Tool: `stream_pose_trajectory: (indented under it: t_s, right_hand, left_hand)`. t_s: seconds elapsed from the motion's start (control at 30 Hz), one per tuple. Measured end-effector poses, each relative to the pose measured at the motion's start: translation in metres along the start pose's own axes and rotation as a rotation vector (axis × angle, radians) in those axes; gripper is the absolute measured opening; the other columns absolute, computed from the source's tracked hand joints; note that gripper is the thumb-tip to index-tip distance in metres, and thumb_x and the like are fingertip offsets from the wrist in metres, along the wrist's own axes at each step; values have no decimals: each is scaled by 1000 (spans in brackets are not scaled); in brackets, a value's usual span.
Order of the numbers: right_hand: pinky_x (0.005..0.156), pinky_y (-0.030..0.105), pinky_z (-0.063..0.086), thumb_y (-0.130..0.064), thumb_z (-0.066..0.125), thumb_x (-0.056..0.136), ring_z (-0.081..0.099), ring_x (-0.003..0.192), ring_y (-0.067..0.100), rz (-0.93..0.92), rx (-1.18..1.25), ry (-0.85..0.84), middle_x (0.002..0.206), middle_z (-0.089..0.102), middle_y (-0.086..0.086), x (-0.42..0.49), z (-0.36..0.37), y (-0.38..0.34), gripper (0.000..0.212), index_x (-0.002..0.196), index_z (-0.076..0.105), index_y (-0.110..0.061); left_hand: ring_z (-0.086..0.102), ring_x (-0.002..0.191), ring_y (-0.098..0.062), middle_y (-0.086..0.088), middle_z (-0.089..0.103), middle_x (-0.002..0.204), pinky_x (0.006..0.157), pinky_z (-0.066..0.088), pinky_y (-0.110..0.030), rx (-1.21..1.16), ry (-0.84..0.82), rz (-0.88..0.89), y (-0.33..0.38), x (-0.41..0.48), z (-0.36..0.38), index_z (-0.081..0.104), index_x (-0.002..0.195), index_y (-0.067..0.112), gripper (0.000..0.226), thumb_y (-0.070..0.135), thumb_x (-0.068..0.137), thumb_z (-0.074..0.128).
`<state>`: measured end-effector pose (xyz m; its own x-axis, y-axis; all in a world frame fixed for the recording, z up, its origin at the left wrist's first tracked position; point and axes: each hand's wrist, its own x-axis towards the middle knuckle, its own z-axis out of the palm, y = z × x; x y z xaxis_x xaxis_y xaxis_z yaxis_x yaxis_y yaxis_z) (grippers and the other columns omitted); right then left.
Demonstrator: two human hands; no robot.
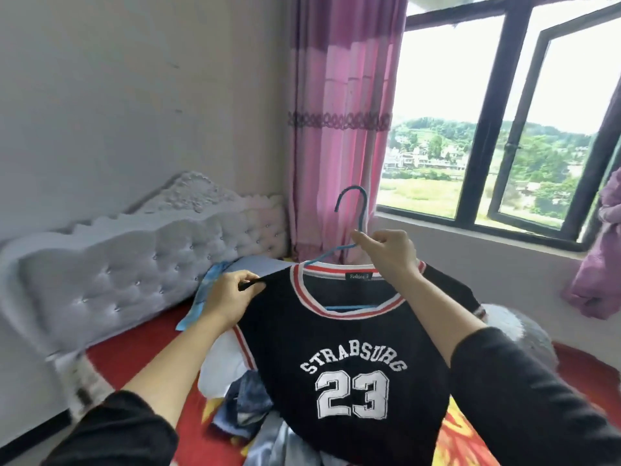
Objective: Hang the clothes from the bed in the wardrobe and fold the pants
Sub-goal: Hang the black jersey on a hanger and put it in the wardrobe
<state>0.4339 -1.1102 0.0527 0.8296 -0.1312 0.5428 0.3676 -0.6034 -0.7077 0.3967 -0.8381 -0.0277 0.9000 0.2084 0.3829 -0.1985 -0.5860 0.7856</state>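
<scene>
While the grey tufted headboard (pixel 134 264) is filling the left of the frame, the left hand (pixel 228 297), just left of centre, is pinching the shoulder edge of the black jersey (pixel 349 364) between thumb and curled fingers. It is apparently drawing the fabric outward so that it seats over the hanger's arm. Below it, at lower centre, a pile of clothes (pixel 248 408) is lying on the red bed cover (pixel 134 358), waiting its turn. The jersey is hanging at centre frame, above the bed, its collar sitting round the blue hanger (pixel 353 307), whose bar is showing through the neck opening. Right of centre, the right hand (pixel 389 250) is gripping the hanger at the base of its hook, holding it upright and bearing the weight. No wardrobe is showing; at upper right a window (pixel 504 129) is standing open.
</scene>
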Motion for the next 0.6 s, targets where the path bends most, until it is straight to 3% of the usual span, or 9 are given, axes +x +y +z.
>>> stream_pose_trajectory:
  t_s: [0.13,0.27,0.4,0.53,0.6]
  right_hand:
    - [75,35,34,-56,66,80,39,46,12,-101,65,-81,34,37,-10,-17,11,-66,55,45,49,-18]
    - [74,36,31,-55,66,81,37,47,14,-185,172,-106,32,35,-10,-30,35,-137,54,46,46,-18]
    - [61,28,34,-56,68,78,37,46,15,-219,209,-300,36,37,-11,-66,80,-187,54,47,51,-16]
    - [54,23,40,-55,65,82,51,55,13,-310,211,-541,62,62,-3,-103,130,-236,42,76,73,-14]
    - [52,21,40,-52,63,85,50,56,13,-352,211,-651,69,65,0,-125,156,-265,37,83,75,-16]
  left_hand:
    - [63,84,-13,7,68,87,71,43,-24,55,184,21,-6,-45,-64,70,96,19,15,31,89,66]
    - [60,80,-1,12,67,87,69,42,-16,116,441,71,-9,-77,-135,69,95,25,21,43,90,59]
    - [64,87,-9,10,71,94,74,45,-21,183,481,-49,-35,-120,-202,72,102,23,24,41,91,59]
    - [63,83,-12,13,69,87,64,42,-21,329,548,-154,-61,-156,-269,72,97,29,15,30,93,57]
    - [62,89,-15,9,70,96,73,46,-29,418,537,-199,-73,-171,-301,71,100,27,19,25,95,53]
